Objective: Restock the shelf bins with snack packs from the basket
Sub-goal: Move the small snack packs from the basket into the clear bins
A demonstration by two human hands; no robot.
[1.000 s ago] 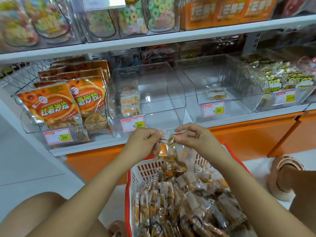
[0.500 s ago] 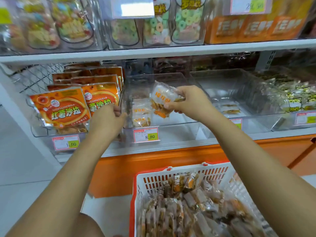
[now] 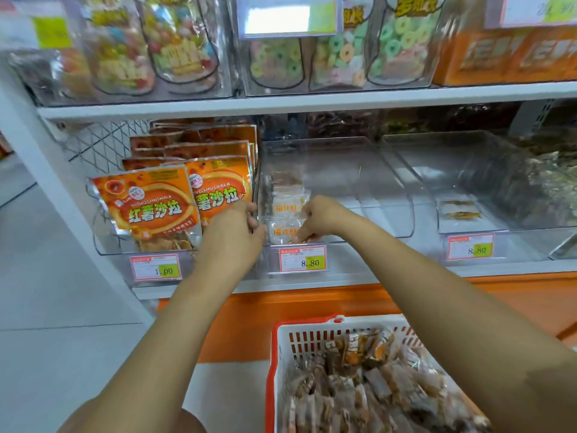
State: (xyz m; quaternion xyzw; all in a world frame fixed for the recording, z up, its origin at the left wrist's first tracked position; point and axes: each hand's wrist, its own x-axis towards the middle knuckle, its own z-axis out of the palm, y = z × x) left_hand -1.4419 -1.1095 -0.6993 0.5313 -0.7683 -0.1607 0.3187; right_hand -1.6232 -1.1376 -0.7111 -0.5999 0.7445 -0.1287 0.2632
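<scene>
Early stage, judged: right hand point(image 3: 318, 218) pinches a snack pack point(image 3: 282, 231) low at the front of the middle bin point(image 3: 343, 170), left hand point(image 3: 232, 234) grips that bin's left wall; few packs inside, basket point(image 3: 271, 354) heaped full.

The scene is brightly and evenly lit, and shadows are kept soft. Faint glare is carried on the walls of the clear middle bin point(image 3: 359, 170). Behind it, dim shade is held under the upper shelf point(image 3: 312, 103). Above the bin, a label point(image 3: 281, 17) is washed out white and the candy jars point(image 3: 402, 48) are blurred. Left of it, the shelf upright point(image 3: 62, 189) is slanted by the wide lens. Below it, the packs in the basket point(image 3: 274, 354) are smeared.
</scene>
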